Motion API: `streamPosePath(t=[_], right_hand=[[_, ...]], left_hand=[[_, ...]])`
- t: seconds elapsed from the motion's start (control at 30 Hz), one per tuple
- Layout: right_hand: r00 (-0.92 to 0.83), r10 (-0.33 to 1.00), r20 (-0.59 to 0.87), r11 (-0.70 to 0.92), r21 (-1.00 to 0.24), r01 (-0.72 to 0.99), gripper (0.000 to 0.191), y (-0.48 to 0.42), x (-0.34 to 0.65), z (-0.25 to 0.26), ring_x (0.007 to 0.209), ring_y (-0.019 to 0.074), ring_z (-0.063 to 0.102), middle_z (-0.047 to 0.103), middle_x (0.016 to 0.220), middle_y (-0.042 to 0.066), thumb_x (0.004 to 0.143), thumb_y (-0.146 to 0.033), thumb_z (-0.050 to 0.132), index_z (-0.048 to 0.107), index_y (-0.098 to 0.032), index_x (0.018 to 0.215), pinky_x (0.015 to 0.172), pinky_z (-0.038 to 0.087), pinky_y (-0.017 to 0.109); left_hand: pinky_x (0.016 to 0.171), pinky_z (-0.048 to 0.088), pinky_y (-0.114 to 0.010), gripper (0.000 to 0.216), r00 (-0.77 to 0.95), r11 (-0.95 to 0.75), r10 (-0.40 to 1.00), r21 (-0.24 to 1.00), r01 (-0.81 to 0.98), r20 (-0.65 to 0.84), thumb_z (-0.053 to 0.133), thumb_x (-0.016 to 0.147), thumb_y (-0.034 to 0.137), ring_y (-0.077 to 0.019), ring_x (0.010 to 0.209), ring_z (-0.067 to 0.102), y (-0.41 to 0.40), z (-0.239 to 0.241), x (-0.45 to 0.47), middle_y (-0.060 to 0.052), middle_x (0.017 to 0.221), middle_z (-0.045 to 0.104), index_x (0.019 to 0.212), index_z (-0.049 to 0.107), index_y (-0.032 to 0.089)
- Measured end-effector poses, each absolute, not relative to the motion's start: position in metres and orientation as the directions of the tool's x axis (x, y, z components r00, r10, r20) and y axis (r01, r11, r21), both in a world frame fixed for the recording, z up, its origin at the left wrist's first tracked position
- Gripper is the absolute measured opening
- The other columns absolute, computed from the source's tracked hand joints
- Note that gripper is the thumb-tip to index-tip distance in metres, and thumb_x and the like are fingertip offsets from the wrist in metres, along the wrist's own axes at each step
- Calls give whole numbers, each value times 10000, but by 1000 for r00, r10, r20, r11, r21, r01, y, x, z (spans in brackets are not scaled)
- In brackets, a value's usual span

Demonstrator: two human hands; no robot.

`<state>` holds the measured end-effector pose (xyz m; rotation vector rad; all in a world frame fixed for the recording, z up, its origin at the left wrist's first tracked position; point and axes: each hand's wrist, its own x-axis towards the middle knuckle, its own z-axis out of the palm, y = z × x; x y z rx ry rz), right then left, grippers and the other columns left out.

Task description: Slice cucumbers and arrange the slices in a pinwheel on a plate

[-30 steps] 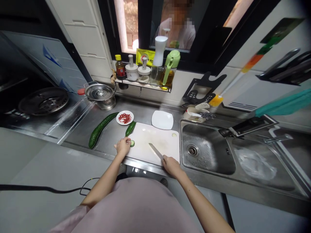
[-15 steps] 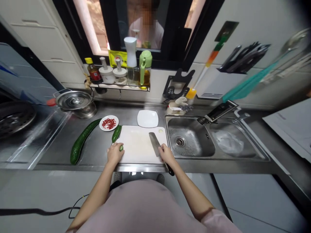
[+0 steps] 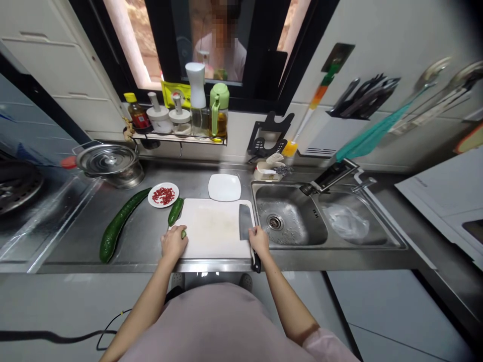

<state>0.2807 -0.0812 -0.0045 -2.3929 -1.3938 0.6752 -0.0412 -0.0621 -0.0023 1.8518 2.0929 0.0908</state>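
Observation:
My left hand is closed at the left edge of a white cutting board. A small green cucumber piece shows at its fingertips; the rest of that piece is hidden. Just beyond this hand lies a short cucumber length, against the board's left edge. At the board's right side my right hand grips a kitchen cleaver where blade meets handle. The blade points away from me over the board, and the black handle reaches past the front edge.
Left on the steel counter are a long cucumber, a plate of chopped red pieces and a lidded pot. A white square plate stands behind the board. Right is a double sink. Bottles line a wall shelf.
The cleaver has shifted right on the board and turned from slanted to nearly straight, with my right hand on it. My left hand still holds the cucumber piece. The view has shifted slightly.

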Motion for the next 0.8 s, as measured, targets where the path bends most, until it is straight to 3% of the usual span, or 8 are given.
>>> streamPosePath(t=[0.17,0.37,0.53,0.67,0.8], right_hand=[[409,879,-245,-467,-268,842,302,-81,281,2,858,203,645,699,923,134,943,-370,427,622,-142,973,681,374,242],[449,843,-295,-505,-151,850,342,-76,274,16,916,242,661,692,981,165,965,-388,386,537,-146,1153,756,418,301],[443,831,-336,-497,-93,863,356,-71,268,22,963,260,658,692,992,162,971,-407,352,507,-174,1190,803,432,352],[427,839,-336,-469,-50,882,356,-67,266,24,957,261,663,694,981,167,979,-399,326,507,-167,1178,798,440,355],[415,846,-334,-450,-30,893,348,-64,267,24,950,259,668,695,979,164,979,-395,326,515,-164,1158,780,448,340]], left_hand=[[942,347,-448,469,-158,195,978,319,927,-140,554,791,295,-298,1132,515,-65,1,-30,-101,1222,595,1259,581,267],[1007,275,-449,356,-173,174,984,482,858,-47,542,824,277,-271,1112,528,-58,7,0,-91,1197,617,1163,647,253],[997,334,-426,279,-98,94,995,629,772,-28,558,820,262,-241,1059,573,-44,7,39,-63,1118,642,1069,683,256],[933,428,-340,236,-19,24,1000,749,663,-15,576,800,226,-199,1009,597,-28,5,65,-53,1063,646,1004,695,222],[872,473,-301,225,-44,44,999,808,587,-22,591,782,211,-169,889,620,-2,3,71,-58,1036,651,980,696,196]])
